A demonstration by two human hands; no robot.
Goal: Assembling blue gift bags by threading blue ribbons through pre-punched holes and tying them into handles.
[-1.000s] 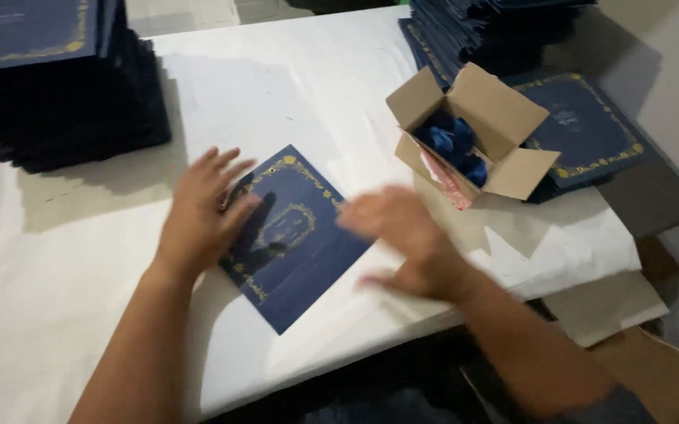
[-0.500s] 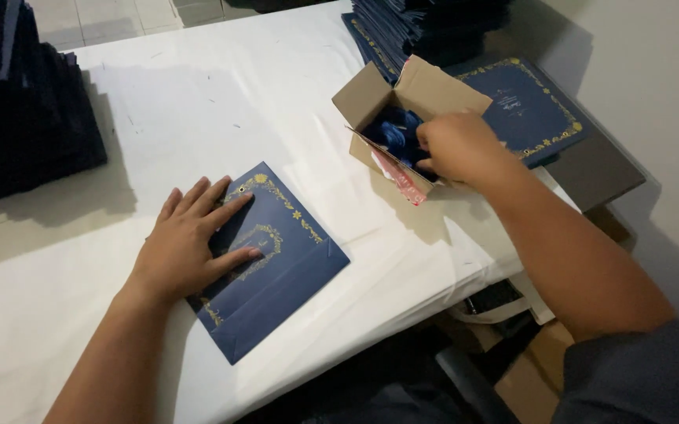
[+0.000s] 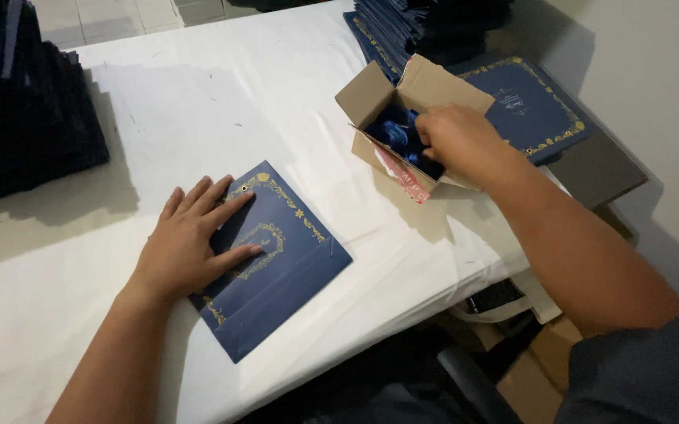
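The right hand (image 3: 453, 137) has its grip buried in the small cardboard box (image 3: 402, 102) among blue pieces (image 3: 394, 133); whether it has closed on one I cannot tell. The left hand (image 3: 190, 243) lies flat and spread on the navy folder (image 3: 276, 263) near the counter (image 3: 221, 102) edge. Pulling out could tip the light box.

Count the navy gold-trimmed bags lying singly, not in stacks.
2. One navy bag lies flat under the left hand; another lies behind the cardboard box, by the right hand. The stacks may hide more.
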